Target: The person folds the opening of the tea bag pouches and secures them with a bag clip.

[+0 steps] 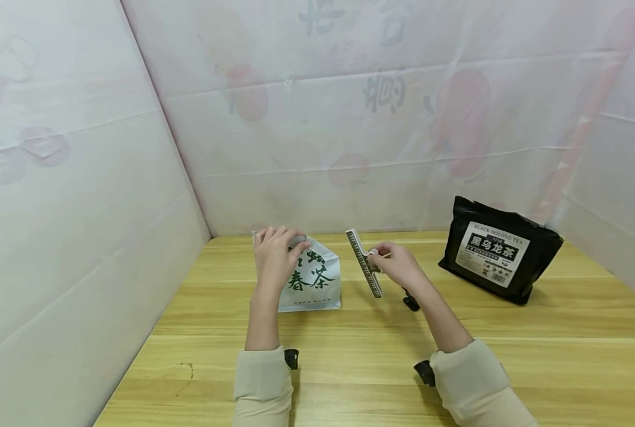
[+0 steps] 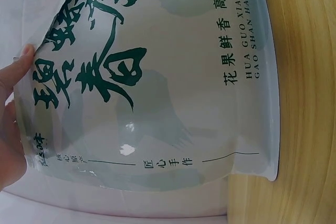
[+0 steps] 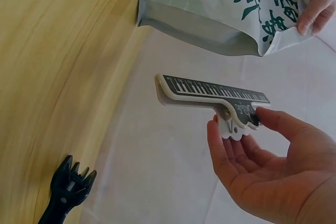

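Note:
My left hand [image 1: 274,255] grips the top edge of a pale tea bag [image 1: 317,287] with green lettering, which stands on the table. In the left wrist view, the thumb presses on the upper part of the bag [image 2: 173,61], whose top corner looks folded over. To the right of that bag, my right hand [image 1: 399,267] pinches a long sealing clip [image 1: 363,264] by its handles. The clip [image 3: 210,92] has a black-and-white piano-key pattern and is held in the air, apart from the bag. Whether its jaws are parted is hard to see.
A black bag of oolong tea [image 1: 463,237] with a white label stands at the right of the wooden table [image 1: 349,362]. Pale printed cloth [image 1: 317,148] hangs behind and at both sides. Black strap buckles [image 1: 426,373] show near the wrists.

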The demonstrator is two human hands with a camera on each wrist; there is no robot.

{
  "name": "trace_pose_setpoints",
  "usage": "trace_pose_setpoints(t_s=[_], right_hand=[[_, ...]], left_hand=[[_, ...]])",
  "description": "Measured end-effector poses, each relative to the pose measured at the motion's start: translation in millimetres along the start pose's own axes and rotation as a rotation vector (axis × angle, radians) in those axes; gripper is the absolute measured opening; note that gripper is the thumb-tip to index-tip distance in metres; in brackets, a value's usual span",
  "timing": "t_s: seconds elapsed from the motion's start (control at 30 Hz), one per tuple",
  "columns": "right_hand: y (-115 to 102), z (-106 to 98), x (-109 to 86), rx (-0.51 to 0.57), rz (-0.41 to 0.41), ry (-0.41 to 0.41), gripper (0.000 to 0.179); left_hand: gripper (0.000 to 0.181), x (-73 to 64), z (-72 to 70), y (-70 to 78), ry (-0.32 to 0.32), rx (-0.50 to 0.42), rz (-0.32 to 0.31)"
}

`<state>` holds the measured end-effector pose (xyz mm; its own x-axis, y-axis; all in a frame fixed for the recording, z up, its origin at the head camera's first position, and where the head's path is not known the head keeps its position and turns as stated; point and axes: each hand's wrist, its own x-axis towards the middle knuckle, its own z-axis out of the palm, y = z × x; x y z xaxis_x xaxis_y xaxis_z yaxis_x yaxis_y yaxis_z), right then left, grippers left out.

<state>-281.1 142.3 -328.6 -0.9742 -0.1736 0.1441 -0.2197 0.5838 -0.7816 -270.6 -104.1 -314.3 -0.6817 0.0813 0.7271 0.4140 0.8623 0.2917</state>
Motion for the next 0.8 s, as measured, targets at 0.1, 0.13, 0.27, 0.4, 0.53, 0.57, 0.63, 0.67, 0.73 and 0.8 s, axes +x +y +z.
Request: trace_pose_setpoints(t_s=[0.1, 0.13, 0.27, 0.4, 0.53, 0.57, 0.63, 0.67, 0.73, 0.8], right_hand=[[-3, -1, -0.9, 0.006, -0.006, 0.001, 0.031], [-4, -1, -1.0, 0.011, -0.005, 0.000, 0.032], [-8, -2, -0.4, 0.015, 0.006, 0.013, 0.036], [-11, -3, 0.8, 0.014, -0.003, 0.028, 0.036], [-14, -3, -0.3, 0.010, -0.017, 0.043, 0.035], [-15, -3, -0.7, 0.010, -0.020, 0.048, 0.034], [-17, -4, -1.8, 0.010, -0.026, 0.055, 0.035], [-18, -4, -1.9, 0.011, -0.034, 0.060, 0.035], [-20, -4, -2.2, 0.024, -0.046, 0.067, 0.036], [-21, -4, -1.6, 0.035, -0.066, 0.075, 0.037]], left_hand=[[0.022, 0.6, 0.1, -0.1, -0.003, 0.003, 0.000], [0.022, 0.8, 0.0, -0.1, -0.004, 0.002, -0.001], [0.021, 1.2, -0.3, 0.1, -0.005, -0.006, 0.000], [0.021, 1.4, 0.0, 0.4, -0.009, -0.003, -0.002], [0.022, 1.3, 0.2, 1.0, -0.022, 0.005, -0.008], [0.022, 1.4, 0.4, 0.9, -0.024, 0.006, -0.008], [0.021, 1.2, 0.3, 1.0, -0.026, 0.006, -0.009], [0.021, 1.1, 0.2, 0.9, -0.024, 0.006, -0.009], [0.021, 0.9, 0.5, 0.5, -0.017, 0.002, -0.008], [0.020, 0.7, 0.5, 0.4, -0.010, -0.004, -0.007]])
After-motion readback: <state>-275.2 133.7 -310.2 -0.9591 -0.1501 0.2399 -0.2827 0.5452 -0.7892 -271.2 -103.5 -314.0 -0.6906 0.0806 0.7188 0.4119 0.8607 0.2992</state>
